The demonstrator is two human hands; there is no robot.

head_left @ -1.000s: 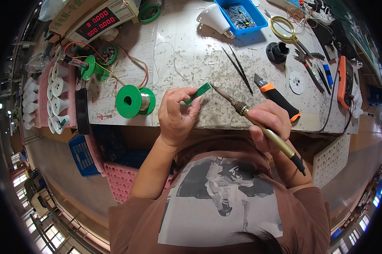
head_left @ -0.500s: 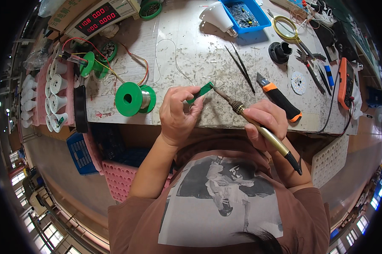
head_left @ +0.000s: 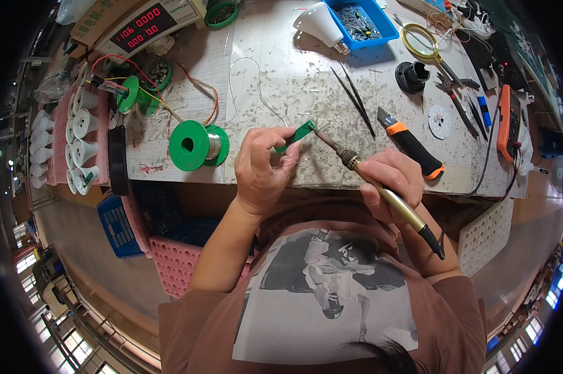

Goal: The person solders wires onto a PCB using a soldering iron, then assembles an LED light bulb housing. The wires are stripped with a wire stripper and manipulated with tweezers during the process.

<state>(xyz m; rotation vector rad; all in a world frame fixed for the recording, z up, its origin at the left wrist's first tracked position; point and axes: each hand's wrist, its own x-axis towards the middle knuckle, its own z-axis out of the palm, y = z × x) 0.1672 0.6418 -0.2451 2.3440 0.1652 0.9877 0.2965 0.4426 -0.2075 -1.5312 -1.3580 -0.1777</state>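
My left hand [head_left: 262,163] is closed on a small green circuit board [head_left: 302,131], held just above the near edge of the worktable. In my right hand [head_left: 392,182] is a soldering iron [head_left: 403,209] with a gold-coloured handle, gripped like a pen. Its tip meets, or almost meets, the far right end of the board. A thin solder wire [head_left: 261,87] loops over the tabletop and ends near my left fingers. Left of that hand stands a green spool of solder wire [head_left: 189,146]. My fingers cover the board's lower part.
Tweezers [head_left: 356,103] and an orange-black utility knife [head_left: 412,144] lie to the right, near a magnifying glass [head_left: 420,42], pliers [head_left: 454,100] and an orange multimeter [head_left: 509,124]. A blue parts bin [head_left: 381,37] and white bulb housing [head_left: 317,25] sit at the back. White cups [head_left: 85,124] line the left.
Both hands, the board and the soldering iron stay almost in place. The red digits on the meter at the back left have changed.
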